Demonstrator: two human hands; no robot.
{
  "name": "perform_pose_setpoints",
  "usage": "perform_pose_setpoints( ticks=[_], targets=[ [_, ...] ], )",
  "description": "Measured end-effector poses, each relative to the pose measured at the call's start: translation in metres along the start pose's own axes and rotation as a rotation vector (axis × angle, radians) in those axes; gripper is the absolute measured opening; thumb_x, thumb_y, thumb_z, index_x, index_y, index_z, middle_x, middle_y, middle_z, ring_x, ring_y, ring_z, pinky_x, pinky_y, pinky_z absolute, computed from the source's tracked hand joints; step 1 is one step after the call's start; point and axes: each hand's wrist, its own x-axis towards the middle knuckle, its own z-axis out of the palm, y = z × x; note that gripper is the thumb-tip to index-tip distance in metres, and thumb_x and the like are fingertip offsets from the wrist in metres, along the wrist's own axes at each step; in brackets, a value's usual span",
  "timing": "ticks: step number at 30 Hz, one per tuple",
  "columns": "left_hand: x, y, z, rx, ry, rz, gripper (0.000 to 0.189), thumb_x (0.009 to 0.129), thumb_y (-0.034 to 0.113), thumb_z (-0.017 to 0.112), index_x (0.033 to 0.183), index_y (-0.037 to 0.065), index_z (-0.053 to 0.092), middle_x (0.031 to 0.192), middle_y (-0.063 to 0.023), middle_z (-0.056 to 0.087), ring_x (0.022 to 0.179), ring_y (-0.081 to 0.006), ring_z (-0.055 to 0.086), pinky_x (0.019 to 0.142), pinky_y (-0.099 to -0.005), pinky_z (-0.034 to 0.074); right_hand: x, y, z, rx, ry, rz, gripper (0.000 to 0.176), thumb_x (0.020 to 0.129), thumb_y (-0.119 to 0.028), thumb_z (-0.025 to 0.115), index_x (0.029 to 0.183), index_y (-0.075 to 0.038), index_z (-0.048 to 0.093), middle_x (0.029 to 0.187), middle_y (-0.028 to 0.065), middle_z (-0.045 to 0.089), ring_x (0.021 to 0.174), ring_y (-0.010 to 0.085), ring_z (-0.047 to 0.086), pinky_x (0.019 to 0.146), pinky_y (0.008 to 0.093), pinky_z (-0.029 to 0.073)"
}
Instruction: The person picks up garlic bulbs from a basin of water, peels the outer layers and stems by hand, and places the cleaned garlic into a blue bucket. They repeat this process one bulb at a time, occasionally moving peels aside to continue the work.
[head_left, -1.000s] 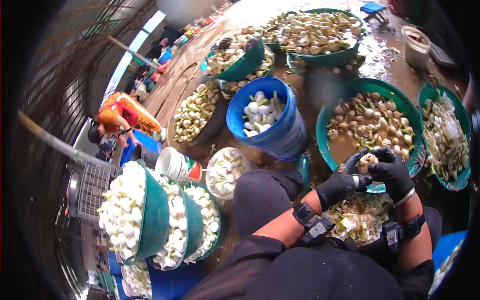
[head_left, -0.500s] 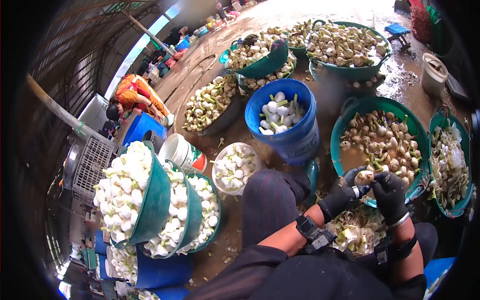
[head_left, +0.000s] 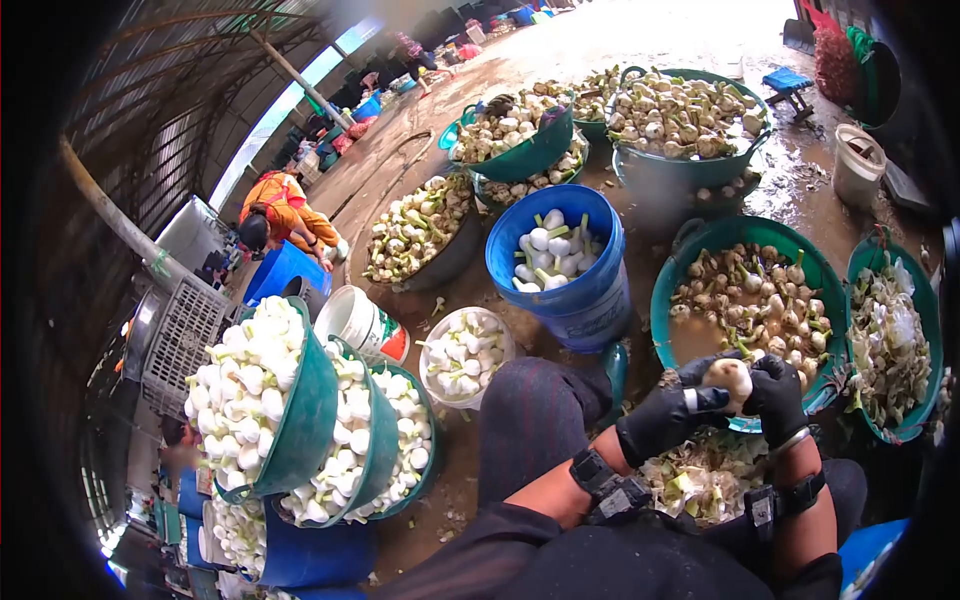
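Observation:
A pale brownish garlic bulb (head_left: 729,380) is held up between my two black-gloved hands, above the near edge of a green tub (head_left: 660,300) of unpeeled garlic in brown water. My left hand (head_left: 665,408) is closed round the bulb from the left. From the other side my right hand (head_left: 778,395) grips it with bent fingers. A thin light strip (head_left: 790,440) shows at my right wrist; what it is I cannot make out. Beneath my hands lies a heap of garlic peelings (head_left: 700,480).
A blue bucket (head_left: 575,325) of peeled bulbs and a white bucket (head_left: 430,385) of more stand ahead. Stacked green tubs (head_left: 310,410) of white garlic rise at left. At right is a tub of skins (head_left: 893,340). A person in orange (head_left: 290,215) bends over farther off.
My view has tilted slightly, shifting the surroundings a little. The bulb has turned in my hands and shows more of its side. The person in orange has shifted posture.

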Motion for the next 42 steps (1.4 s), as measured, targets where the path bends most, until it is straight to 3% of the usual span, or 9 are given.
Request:
perform_pose_setpoints(
  ticks=[3, 5, 8, 10, 15, 18, 22, 30, 42],
  targets=[
    [-0.005, 0.008, -0.001, -0.026, 0.04, 0.042, 0.05, 0.085, 0.014, 0.055, 0.132, 0.012, 0.037, 0.116, -0.0066, 0.051, 0.102, -0.0186, 0.055, 0.084, -0.0346, 0.048, 0.006, 0.013, -0.016, -0.212, 0.059, 0.059, 0.019, 0.076, -0.013, 0.055, 0.061, -0.002, 0.053, 0.05, 0.0042, 0.051, 0.043, 0.0119, 0.051, 0.042, 0.0271, 0.043],
    [-0.003, 0.005, -0.019, -0.01, 0.049, 0.067, 0.052, 0.087, 0.017, 0.055, 0.134, 0.013, 0.034, 0.116, -0.006, 0.051, 0.105, -0.018, 0.053, 0.089, -0.0357, 0.045, -0.003, 0.003, -0.017, -0.401, -0.246, 0.185, 0.028, 0.072, -0.017, 0.064, 0.052, -0.002, 0.052, 0.046, 0.0044, 0.05, 0.042, 0.0122, 0.048, 0.045, 0.0296, 0.041],
    [0.0, -0.004, -0.043, -0.065, 0.017, 0.013, 0.052, 0.088, 0.013, 0.054, 0.134, 0.009, 0.031, 0.115, -0.0074, 0.05, 0.105, -0.0198, 0.052, 0.09, -0.039, 0.044, -0.015, -0.007, -0.008, -0.337, -0.187, -0.193, 0.014, 0.068, -0.008, 0.067, 0.078, -0.002, 0.06, 0.071, 0.005, 0.061, 0.065, 0.0114, 0.056, 0.061, 0.0268, 0.046],
    [-0.003, -0.011, -0.042, -0.11, 0.046, 0.01, 0.055, 0.087, 0.014, 0.055, 0.136, 0.008, 0.029, 0.118, -0.0085, 0.048, 0.106, -0.0206, 0.052, 0.089, -0.0394, 0.045, -0.017, -0.024, -0.007, 0.043, -0.175, -0.252, 0.04, 0.07, 0.0, 0.063, 0.109, 0.0, 0.054, 0.106, 0.0066, 0.058, 0.097, 0.0135, 0.054, 0.083, 0.0275, 0.045],
    [0.004, -0.014, -0.031, -0.055, 0.103, -0.04, 0.063, 0.086, 0.013, 0.056, 0.139, 0.008, 0.022, 0.122, -0.0093, 0.046, 0.105, -0.0204, 0.052, 0.085, -0.0358, 0.048, -0.018, -0.02, -0.009, 0.063, -0.378, -0.216, 0.035, 0.074, 0.002, 0.065, 0.109, 0.002, 0.057, 0.098, 0.0064, 0.063, 0.088, 0.0139, 0.059, 0.08, 0.0282, 0.048],
    [0.006, -0.016, -0.025, 0.101, 0.103, -0.022, 0.068, 0.085, 0.009, 0.057, 0.14, 0.008, 0.019, 0.119, -0.0085, 0.047, 0.1, -0.0176, 0.054, 0.082, -0.0318, 0.048, -0.023, -0.028, 0.0, 0.183, -0.293, -0.165, 0.03, 0.074, 0.0, 0.067, 0.102, 0.002, 0.06, 0.09, 0.0053, 0.064, 0.082, 0.0132, 0.06, 0.078, 0.028, 0.049],
    [0.013, -0.025, -0.033, 0.134, 0.072, -0.021, 0.069, 0.082, 0.005, 0.059, 0.139, 0.006, 0.02, 0.116, -0.008, 0.048, 0.095, -0.0144, 0.053, 0.079, -0.028, 0.047, -0.014, -0.023, -0.006, -0.326, -0.239, -0.65, 0.024, 0.07, 0.002, 0.067, 0.093, -0.002, 0.064, 0.08, 0.0092, 0.064, 0.071, 0.0195, 0.062, 0.066, 0.0302, 0.048],
    [0.011, -0.019, -0.027, 0.169, 0.152, -0.059, 0.073, 0.078, 0.008, 0.062, 0.139, 0.003, 0.021, 0.109, -0.0054, 0.05, 0.09, -0.0111, 0.052, 0.074, -0.0249, 0.046, -0.022, -0.026, 0.009, -0.58, -0.041, -0.895, 0.012, 0.071, 0.003, 0.057, 0.081, -0.002, 0.06, 0.069, 0.0111, 0.058, 0.065, 0.0267, 0.058, 0.059, 0.034, 0.046],
    [0.004, -0.006, -0.012, 0.214, 0.048, -0.09, 0.073, 0.072, -0.005, 0.056, 0.138, 0.006, 0.027, 0.109, -0.0019, 0.05, 0.09, -0.0089, 0.05, 0.075, -0.0226, 0.045, -0.014, -0.001, 0.003, -0.134, -0.06, -0.377, 0.0, 0.075, -0.001, 0.054, 0.075, -0.001, 0.054, 0.064, 0.0029, 0.052, 0.06, 0.0107, 0.049, 0.058, 0.0265, 0.042]
  ],
)
